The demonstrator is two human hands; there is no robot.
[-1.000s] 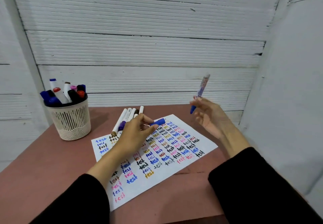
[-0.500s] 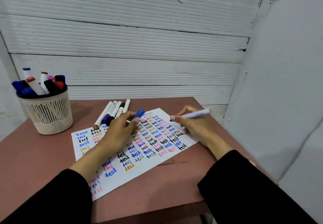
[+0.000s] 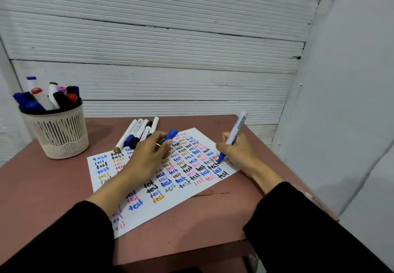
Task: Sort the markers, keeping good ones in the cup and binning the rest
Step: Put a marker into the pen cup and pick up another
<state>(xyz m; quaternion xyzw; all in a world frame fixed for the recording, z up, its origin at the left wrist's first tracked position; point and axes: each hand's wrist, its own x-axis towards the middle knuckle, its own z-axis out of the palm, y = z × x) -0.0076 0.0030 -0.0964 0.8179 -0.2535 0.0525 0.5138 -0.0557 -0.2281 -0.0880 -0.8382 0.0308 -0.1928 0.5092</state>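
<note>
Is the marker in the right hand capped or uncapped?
Uncapped. The blue marker shows its bare tip touching the test sheet, and the left hand holds its blue cap.

I read this as a plain, improvised work corner, not a fitted office or lab. The small reddish-brown desk [image 3: 53, 187] stands in a corner formed by a white ribbed panel wall [image 3: 160, 38] and a smooth pale wall [image 3: 351, 81]. Desk contents indicate stationery work: a slotted cup [image 3: 58, 133] of markers, loose markers [image 3: 138, 132], and a sheet of paper [image 3: 170, 200] covered in coloured handwritten "test" words.
</note>
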